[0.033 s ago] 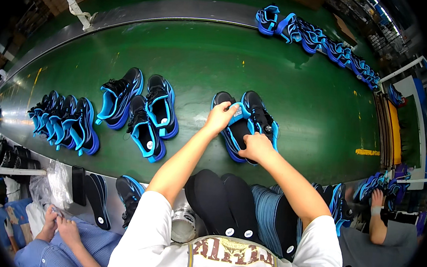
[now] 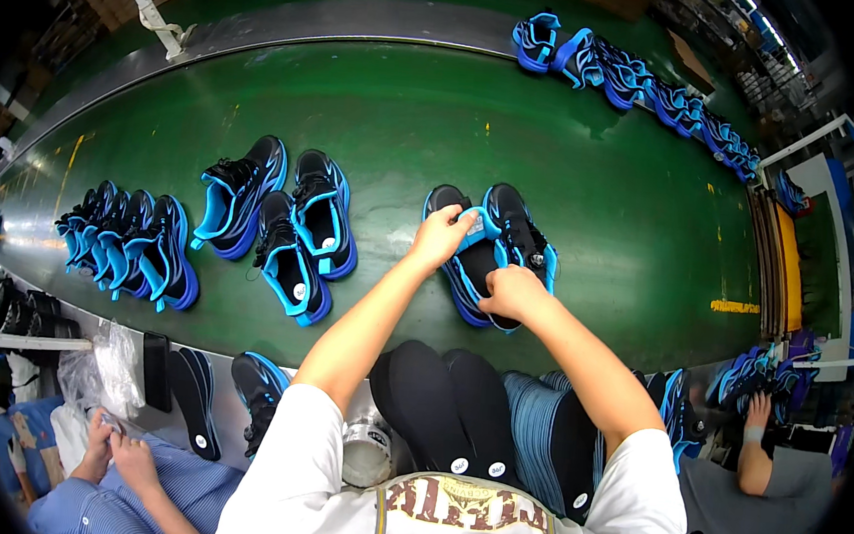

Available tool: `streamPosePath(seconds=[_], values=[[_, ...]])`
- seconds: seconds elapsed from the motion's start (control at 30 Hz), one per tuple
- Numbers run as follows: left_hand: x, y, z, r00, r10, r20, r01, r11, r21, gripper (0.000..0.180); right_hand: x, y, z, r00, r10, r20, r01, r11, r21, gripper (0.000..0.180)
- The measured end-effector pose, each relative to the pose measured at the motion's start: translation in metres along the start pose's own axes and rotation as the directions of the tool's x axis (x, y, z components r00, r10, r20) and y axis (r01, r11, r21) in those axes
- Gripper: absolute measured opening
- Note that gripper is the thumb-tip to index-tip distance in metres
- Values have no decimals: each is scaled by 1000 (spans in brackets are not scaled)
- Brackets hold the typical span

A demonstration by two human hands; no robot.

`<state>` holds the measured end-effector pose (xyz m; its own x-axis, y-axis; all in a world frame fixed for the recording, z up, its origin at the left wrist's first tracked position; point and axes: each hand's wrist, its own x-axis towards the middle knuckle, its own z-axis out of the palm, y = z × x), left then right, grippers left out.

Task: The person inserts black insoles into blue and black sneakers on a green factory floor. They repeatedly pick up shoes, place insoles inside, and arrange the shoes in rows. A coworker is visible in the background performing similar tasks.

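A black and blue sneaker [image 2: 464,288] lies on the green belt in front of me, its toe pointing away. My left hand [image 2: 440,236] pinches the light blue-lined tongue [image 2: 476,228] and holds it up. Curled at the heel opening is my right hand [image 2: 517,294], its thumb inside the shoe over the black insole [image 2: 479,261]; its other fingertips are partly hidden. The matching sneaker [image 2: 517,220] touches it on the right, laces on top.
Several finished-looking sneakers [image 2: 325,214] stand to the left on the green belt [image 2: 400,104]. Along the near ledge lie large black insoles [image 2: 445,399], a stack of blue-edged insoles [image 2: 545,427] and a clear jar [image 2: 367,453]. Co-workers' hands [image 2: 759,412] are at both sides.
My hands stay almost in place on the sneaker. The hand of the person at the right has shifted slightly nearer to that person's body.
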<state>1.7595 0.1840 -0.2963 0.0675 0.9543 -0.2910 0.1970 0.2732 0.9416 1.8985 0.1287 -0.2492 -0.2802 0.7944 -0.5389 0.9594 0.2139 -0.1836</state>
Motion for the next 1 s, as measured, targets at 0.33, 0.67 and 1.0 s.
streamPosePath(seconds=[0.33,0.67,1.0], values=[[9,-23,7,977,197,-82,-179,965,190,39,50,8,35,947,-250,-202,249,968,-34,16],[5,-16,5,984,163,-72,-145,967,211,37,58,6,34,946,-274,172,319,880,-351,25],[10,-30,15,968,211,-136,-203,976,73,35,73,-1,27,870,-250,425,463,711,-529,29]])
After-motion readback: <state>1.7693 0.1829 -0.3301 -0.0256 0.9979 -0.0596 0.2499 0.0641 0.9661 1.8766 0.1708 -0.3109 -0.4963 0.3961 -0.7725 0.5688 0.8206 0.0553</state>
